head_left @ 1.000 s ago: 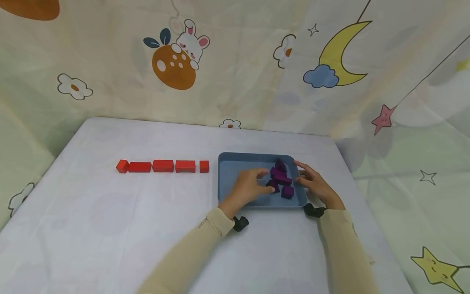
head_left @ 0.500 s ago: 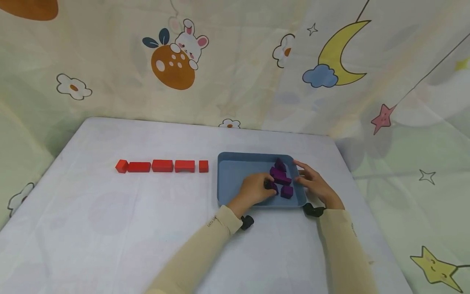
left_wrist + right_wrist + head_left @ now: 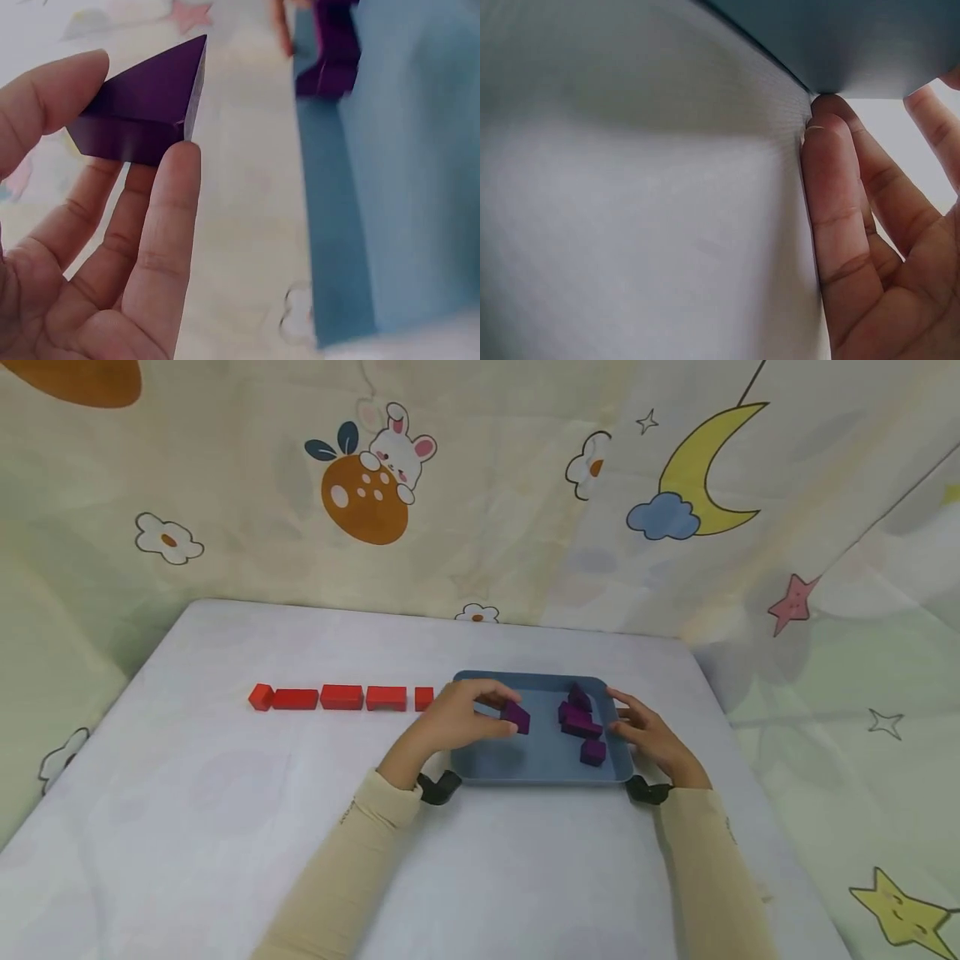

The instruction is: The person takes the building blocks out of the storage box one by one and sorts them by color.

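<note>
In the head view my left hand (image 3: 457,717) is over the left part of a blue tray (image 3: 480,768). Between its thumb and fingers it pinches a purple triangular block (image 3: 139,109), raised above the tray floor. My right hand (image 3: 656,742) rests against the tray's right side; in the right wrist view its fingers (image 3: 834,180) lie fairly straight, tips at the tray's lower edge. Towards the right of the tray lie several other purple blocks: one small purple block (image 3: 592,752) apart at the front, a long purple block (image 3: 581,724) amid the others behind.
A row of red blocks (image 3: 342,697) runs along the white table (image 3: 225,827) left of the tray. The one nearest the tray, a small red block (image 3: 423,697), is close to my left hand. A patterned cloth (image 3: 510,527) hangs behind the table.
My left hand has taken hold of the purple triangular block, lifted it and moved left with it, away from the other purple blocks. The right hand stays at the tray's side.
</note>
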The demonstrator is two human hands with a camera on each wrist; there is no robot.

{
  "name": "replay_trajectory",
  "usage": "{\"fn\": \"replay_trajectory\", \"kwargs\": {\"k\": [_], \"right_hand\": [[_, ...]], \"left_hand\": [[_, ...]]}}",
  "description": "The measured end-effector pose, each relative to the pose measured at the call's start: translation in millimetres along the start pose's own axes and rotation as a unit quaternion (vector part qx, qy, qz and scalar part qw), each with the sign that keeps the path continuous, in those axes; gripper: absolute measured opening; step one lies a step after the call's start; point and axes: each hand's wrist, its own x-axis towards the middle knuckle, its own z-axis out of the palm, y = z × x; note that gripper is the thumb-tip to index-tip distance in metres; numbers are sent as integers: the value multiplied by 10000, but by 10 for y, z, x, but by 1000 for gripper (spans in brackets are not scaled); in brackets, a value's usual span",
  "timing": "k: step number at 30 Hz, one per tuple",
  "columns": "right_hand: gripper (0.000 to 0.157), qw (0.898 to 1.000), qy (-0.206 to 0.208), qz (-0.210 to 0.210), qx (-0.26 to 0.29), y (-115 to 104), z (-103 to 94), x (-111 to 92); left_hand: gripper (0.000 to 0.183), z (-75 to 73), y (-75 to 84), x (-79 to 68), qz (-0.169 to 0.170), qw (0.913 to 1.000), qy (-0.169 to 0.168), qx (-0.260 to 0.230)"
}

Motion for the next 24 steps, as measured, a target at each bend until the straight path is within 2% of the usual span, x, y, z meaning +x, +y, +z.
{"fn": "replay_trajectory", "kwargs": {"k": [7,12,17,24], "right_hand": [[66,9999,60,118,-15,14,-25,-22],[66,9999,85,138,-23,34,-43,-16],[67,9998,85,159,-77,22,-40,-8],[68,9997,95,198,-138,-3,5,12]], "left_hand": [[36,-440,-120,-250,-548,9962,557,378],[36,-643,-277,-419,-876,9913,780,597],[34,-704,-467,-494,-1243,9876,765,585],[35,-623,-666,-505,-1813,9782,667,765]]}}
